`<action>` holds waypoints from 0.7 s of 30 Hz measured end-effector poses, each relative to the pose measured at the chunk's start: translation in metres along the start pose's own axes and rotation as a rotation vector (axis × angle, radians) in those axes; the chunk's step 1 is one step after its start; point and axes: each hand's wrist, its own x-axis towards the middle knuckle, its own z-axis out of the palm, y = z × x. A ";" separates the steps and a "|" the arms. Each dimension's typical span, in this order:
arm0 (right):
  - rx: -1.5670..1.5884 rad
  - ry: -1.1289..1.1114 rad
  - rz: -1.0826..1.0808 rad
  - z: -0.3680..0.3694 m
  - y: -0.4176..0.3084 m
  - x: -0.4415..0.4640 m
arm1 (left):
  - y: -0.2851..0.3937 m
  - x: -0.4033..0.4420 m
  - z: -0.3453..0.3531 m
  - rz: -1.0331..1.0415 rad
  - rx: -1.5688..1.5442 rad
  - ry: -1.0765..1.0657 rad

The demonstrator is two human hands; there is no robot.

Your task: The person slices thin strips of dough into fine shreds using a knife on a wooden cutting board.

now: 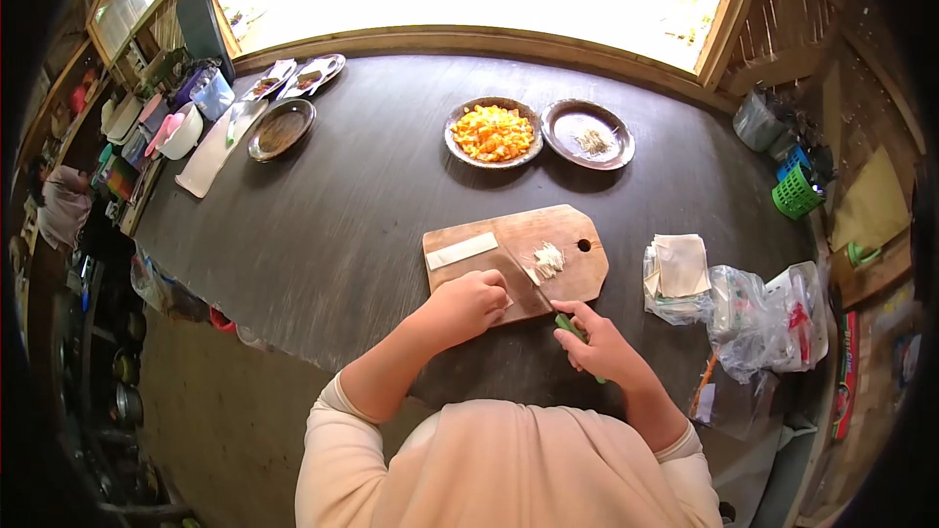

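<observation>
A wooden cutting board (567,225) with a round hole lies on the dark table in front of me. My left hand (469,306) is closed on the board's lower left part, its fingertips curled over something mostly hidden, with a pale edge beside them. My right hand (599,340) grips the green handle of a knife (570,327), whose blade points up and left across the board, just right of my left hand. A pale rectangular slab (462,251) lies at the board's upper left. Thin whitish shreds (548,260) are heaped right of the blade.
Beyond the board stand a plate of orange pieces (493,133) and a plate with a few shreds (588,135). Square sheets (681,266) and plastic bags (768,318) sit at right. A dark plate (282,130) and a long tray (211,158) lie back left.
</observation>
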 end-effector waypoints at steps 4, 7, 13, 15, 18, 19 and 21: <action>0.071 0.019 -0.001 -0.002 -0.002 -0.004 | 0.003 -0.003 -0.008 -0.039 -0.033 -0.050; 0.073 -0.007 -0.034 0.002 -0.006 -0.007 | -0.002 -0.003 -0.008 -0.043 -0.070 -0.073; 0.007 -0.019 -0.073 0.009 0.008 -0.002 | -0.010 0.001 0.000 -0.008 -0.133 -0.023; 0.034 -0.017 -0.041 0.007 0.005 -0.002 | -0.011 0.002 0.003 -0.005 -0.137 0.008; 0.055 0.005 -0.014 0.004 0.006 -0.001 | -0.009 0.002 0.006 0.024 -0.101 0.055; 0.052 0.028 -0.016 0.003 0.007 -0.001 | -0.005 0.001 0.005 0.004 -0.050 0.096; 0.086 0.037 0.001 -0.001 0.005 -0.001 | -0.002 0.000 0.005 -0.013 0.001 0.133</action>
